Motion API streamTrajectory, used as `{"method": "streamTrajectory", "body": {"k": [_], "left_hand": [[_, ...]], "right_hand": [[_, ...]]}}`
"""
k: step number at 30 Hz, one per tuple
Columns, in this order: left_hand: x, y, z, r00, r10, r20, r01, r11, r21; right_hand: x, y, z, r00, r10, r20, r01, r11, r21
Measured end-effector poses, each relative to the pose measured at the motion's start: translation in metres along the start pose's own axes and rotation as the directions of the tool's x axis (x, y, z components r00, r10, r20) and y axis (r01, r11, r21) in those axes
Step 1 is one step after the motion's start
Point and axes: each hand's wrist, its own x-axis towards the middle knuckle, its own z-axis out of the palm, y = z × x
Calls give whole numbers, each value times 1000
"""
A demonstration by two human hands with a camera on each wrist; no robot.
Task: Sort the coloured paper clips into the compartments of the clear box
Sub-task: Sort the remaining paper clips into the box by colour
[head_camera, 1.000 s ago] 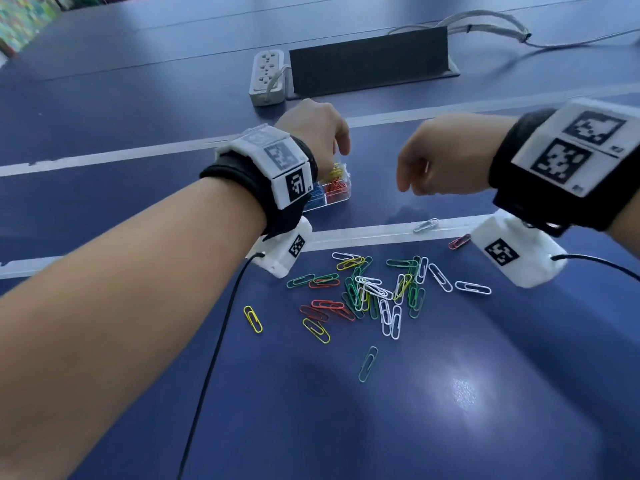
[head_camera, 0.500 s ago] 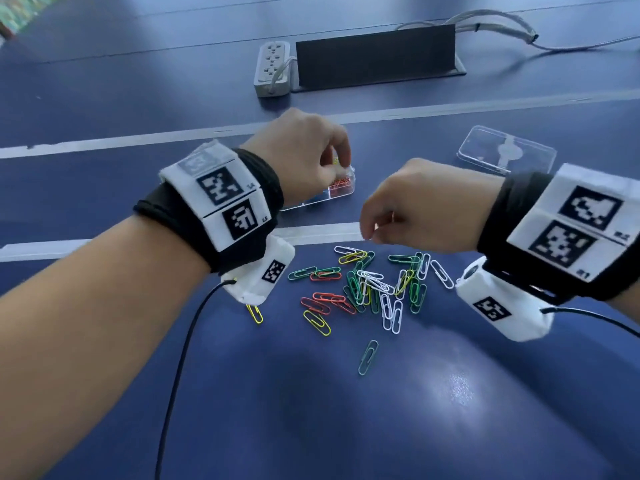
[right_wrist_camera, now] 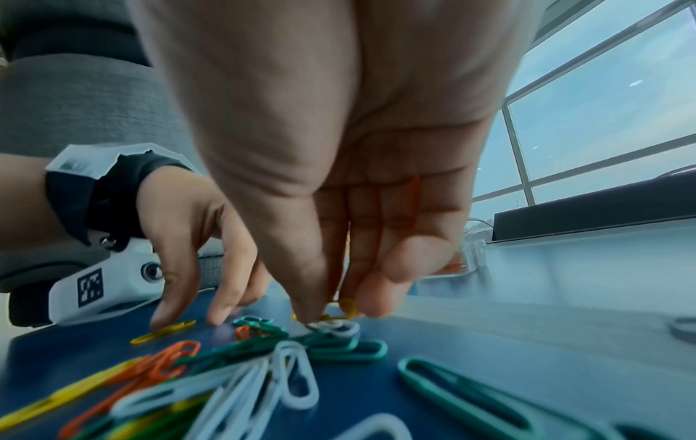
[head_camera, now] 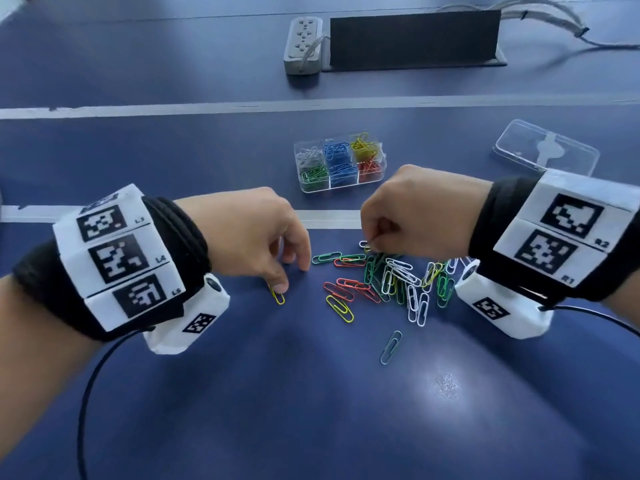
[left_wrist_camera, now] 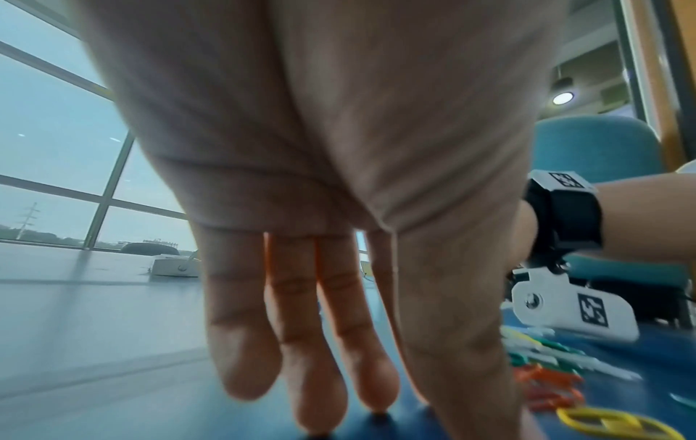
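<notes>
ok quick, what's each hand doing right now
left hand: open, a fingertip touching a yellow clip
right hand: fingers pinched down into the clip pile; what it holds cannot be told

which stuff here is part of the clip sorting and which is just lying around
Job: loose clips on the table; clear box; yellow clip under the left hand; right hand picking in the pile.

Lying about: box lid; power strip; black panel; cables.

The right hand [head_camera: 412, 216] hides its own fingertips and the far edge of the clip pile [head_camera: 391, 282]; whether it pinches a clip cannot be told; the left hand's [head_camera: 249, 233] thumb covers 1 end of the yellow clip [head_camera: 278, 296]
</notes>
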Motion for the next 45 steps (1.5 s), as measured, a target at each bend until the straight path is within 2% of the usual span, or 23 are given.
{"method": "streamTrajectory", "body": {"k": [6,9,13,16,20,26,34,41,45], "left_hand": [[-3,-6,8,999,38,20,-39,998,50],[-5,-10,8,995,99,2,-99,992,76],[-8,-11,8,995,100,22,-102,989,109],[-8,-12,11,993,112,23,-114,981,159],[-13,-14,11,994,105,10,-106,982,159],[-20,-10,12,996,85,4,-84,983,165],[-19,-4,17,990,97,-107,-82,987,136],[-3,22,18,954,235,-186,-220,971,97],[10,44,16,952,246,-179,-231,968,100]], "right_hand": [[-10,9,-4,1000,30,2,-30,995,92],[-23,15,-7,993,106,48,-114,975,191],[-39,21,-7,980,175,90,-193,944,268],[-49,23,-1,983,152,106,-173,958,229],[-56,22,5,991,64,119,-71,996,59],[-54,23,8,989,84,121,-82,996,-20],[-53,23,8,988,118,103,-129,985,112],[-52,20,10,989,106,100,-125,970,208],[-55,18,7,979,167,120,-197,930,309]]}}
